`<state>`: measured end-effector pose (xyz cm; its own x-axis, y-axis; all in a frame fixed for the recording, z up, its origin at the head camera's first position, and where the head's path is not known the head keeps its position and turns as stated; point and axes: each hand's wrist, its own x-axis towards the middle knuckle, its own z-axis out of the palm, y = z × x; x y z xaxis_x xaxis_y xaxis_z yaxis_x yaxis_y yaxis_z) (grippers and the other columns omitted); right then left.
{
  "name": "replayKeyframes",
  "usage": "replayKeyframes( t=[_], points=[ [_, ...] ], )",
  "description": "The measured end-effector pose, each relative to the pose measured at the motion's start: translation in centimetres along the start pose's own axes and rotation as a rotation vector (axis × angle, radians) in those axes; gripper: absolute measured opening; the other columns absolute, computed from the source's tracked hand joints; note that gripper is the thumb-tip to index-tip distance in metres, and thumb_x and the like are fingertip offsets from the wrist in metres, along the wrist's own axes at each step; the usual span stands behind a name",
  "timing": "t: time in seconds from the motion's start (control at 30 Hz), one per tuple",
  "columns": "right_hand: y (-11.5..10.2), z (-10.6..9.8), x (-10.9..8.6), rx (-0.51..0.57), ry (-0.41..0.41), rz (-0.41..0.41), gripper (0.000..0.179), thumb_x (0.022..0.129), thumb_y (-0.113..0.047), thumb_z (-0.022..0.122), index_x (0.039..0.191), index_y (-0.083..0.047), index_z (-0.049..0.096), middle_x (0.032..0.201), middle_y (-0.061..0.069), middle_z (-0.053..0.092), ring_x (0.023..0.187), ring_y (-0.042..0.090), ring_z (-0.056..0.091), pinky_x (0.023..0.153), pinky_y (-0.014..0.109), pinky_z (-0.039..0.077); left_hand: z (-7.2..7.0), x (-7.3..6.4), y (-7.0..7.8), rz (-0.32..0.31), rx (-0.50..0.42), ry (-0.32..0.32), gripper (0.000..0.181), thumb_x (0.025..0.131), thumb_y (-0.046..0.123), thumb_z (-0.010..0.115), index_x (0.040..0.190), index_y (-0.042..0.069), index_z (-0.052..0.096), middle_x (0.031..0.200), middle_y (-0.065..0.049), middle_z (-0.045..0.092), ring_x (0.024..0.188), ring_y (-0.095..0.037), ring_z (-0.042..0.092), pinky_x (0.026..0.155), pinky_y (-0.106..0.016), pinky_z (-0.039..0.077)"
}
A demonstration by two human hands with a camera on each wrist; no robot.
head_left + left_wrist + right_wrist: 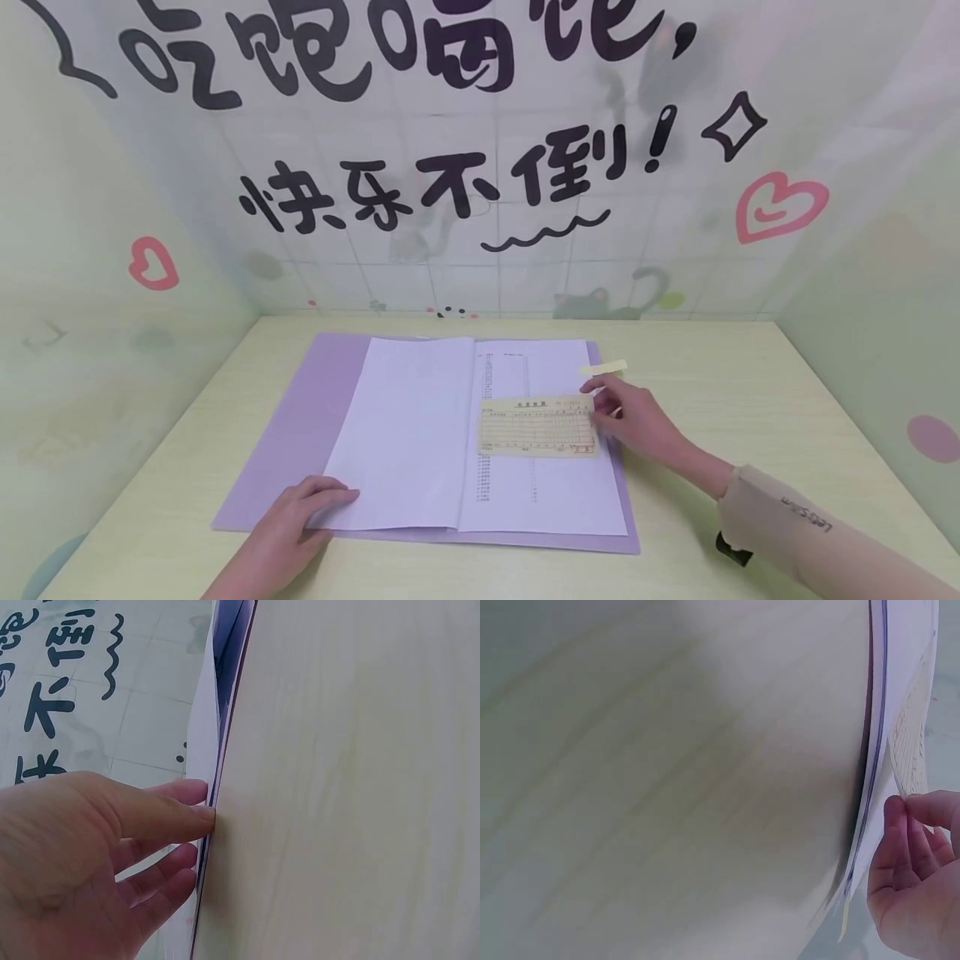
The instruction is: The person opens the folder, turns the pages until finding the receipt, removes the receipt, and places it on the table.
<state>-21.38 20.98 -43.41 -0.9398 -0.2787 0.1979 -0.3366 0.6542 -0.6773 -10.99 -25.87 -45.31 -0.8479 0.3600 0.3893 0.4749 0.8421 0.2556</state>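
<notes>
A purple folder (pixel 300 425) lies spread on the table, with a blank white page on its left side and a printed list (pixel 555 508) on its right. Over the list is a yellowish receipt form (pixel 536 429) with ruled lines and red marks. My right hand (pixel 637 421) pinches the form's right edge; the right wrist view shows this form (pixel 911 742) between thumb and fingertips of the hand (pixel 919 885). My left hand (pixel 292 525) rests on the blank page's lower left, its thumb touching the folder's front edge in the left wrist view.
A pale yellow paper tab (pixel 603 367) sticks out from the folder's right side, just above my right hand. The light wood table (pixel 750 400) is enclosed by a back wall with large black lettering and by side walls.
</notes>
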Motion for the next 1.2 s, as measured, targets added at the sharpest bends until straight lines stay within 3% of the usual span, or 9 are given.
replayKeyframes(
  t=[0.37, 0.7, 1.07, 1.2],
  points=[
    [0.6, -2.3, -0.2, 0.024, 0.056, 0.041, 0.030, 0.088, 0.001, 0.068, 0.115, -0.011, 0.063, 0.096, 0.009, 0.072, 0.077, 0.014, 0.068, 0.069, 0.020, 0.055, 0.1, 0.0, -0.1, 0.003, 0.006, 0.011, 0.062, 0.059, -0.008, 0.083, 0.110, 0.025, 0.072, 0.111, 0.011, 0.062, 0.097, -0.014, 0.057, 0.083, -0.024, 0.051],
    [1.0, -5.5, -1.1, 0.035, 0.118, 0.093, 0.031, 0.091, -0.003, 0.067, 0.121, -0.007, 0.062, 0.102, 0.016, 0.071, 0.076, 0.018, 0.071, 0.064, 0.019, 0.053, 0.1, 0.0, 0.0, -0.004, 0.008, 0.009, 0.061, 0.058, -0.008, 0.084, 0.109, 0.024, 0.072, 0.109, 0.011, 0.063, 0.097, -0.014, 0.058, 0.082, -0.029, 0.053],
    [2.8, -9.0, -2.4, 0.010, 0.235, 0.044, 0.031, 0.093, -0.004, 0.065, 0.124, -0.002, 0.061, 0.101, 0.022, 0.069, 0.072, -0.004, 0.065, 0.063, 0.019, 0.057, 0.3, 0.1, -0.6, 0.057, 0.015, 0.041, 0.062, 0.056, -0.007, 0.085, 0.109, 0.022, 0.073, 0.108, 0.008, 0.064, 0.096, -0.014, 0.058, 0.082, -0.028, 0.052],
    [3.8, -10.2, -2.9, -0.013, 0.274, 0.060, 0.031, 0.095, -0.006, 0.062, 0.126, -0.003, 0.060, 0.099, 0.015, 0.068, 0.074, -0.008, 0.063, 0.063, 0.018, 0.056, 0.4, 0.1, -0.6, 0.067, 0.018, 0.048, 0.062, 0.055, -0.007, 0.086, 0.109, 0.021, 0.073, 0.108, 0.007, 0.064, 0.096, -0.015, 0.058, 0.083, -0.025, 0.050]
  ],
)
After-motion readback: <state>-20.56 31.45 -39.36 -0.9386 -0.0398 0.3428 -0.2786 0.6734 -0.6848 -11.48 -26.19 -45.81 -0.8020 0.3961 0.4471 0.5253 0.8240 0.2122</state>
